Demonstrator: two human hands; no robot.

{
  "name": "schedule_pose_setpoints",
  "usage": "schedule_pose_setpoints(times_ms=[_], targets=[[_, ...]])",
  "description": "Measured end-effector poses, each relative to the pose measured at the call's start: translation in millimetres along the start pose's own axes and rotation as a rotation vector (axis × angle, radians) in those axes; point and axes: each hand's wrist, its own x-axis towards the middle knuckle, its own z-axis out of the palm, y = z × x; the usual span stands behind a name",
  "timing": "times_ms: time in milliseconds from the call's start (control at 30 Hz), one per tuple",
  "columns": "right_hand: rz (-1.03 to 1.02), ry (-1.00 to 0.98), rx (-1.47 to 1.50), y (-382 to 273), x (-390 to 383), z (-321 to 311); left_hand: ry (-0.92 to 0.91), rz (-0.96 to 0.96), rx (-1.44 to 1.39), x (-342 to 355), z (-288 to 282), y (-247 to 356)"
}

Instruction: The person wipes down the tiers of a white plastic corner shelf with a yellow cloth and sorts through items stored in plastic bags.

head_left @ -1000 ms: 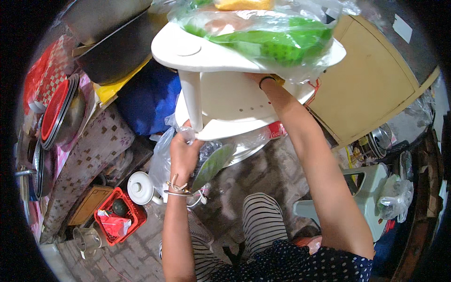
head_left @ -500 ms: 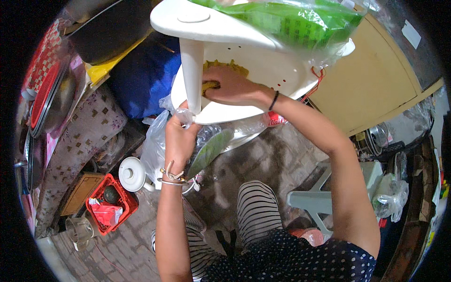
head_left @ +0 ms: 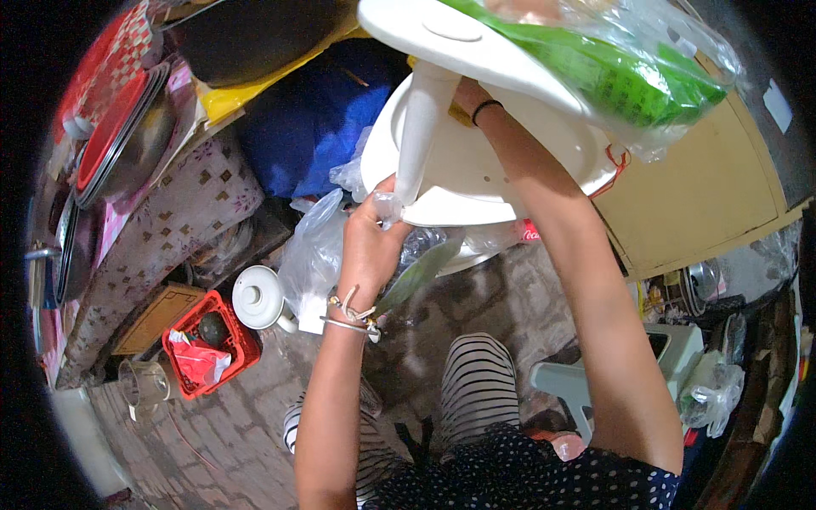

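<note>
Shelf [head_left: 467, 211], white; left hand [head_left: 371, 240] curled on its lower corner; right hand [head_left: 467, 93] beside yellow cloth [head_left: 460, 116], mostly hidden, grip can't tell.

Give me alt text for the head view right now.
A person's left hand holds a white rack by its edge, while the right hand, partly hidden, reaches inside, near a yellow cloth. Partly green plastic packaging rests on top.

Left hand [head_left: 369, 242]: is held raised and curled
Right arm [head_left: 565, 229]: is stretched well forward
Right hand [head_left: 468, 92]: is mostly hidden
</note>
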Motion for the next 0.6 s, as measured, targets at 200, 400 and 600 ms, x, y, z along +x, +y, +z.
schedule_pose_setpoints(times_ms=[200, 400, 600], targets=[[-0.216, -0.529, 0.250, -72.2, -29.0, -19.5, 0.037, 0.037, 0.006, -1.7, -3.1, -3.9], [-0.210, -0.735, 0.797, -100.0, -60.6, -70.4, 0.156, 0.144, 0.374, -16.5, 5.8, -0.2], [-0.216, -0.870, 0.677, -118.5, -67.1, -87.0, 0.375, 0.089, 0.311, -33.6, 8.2, 2.5]])
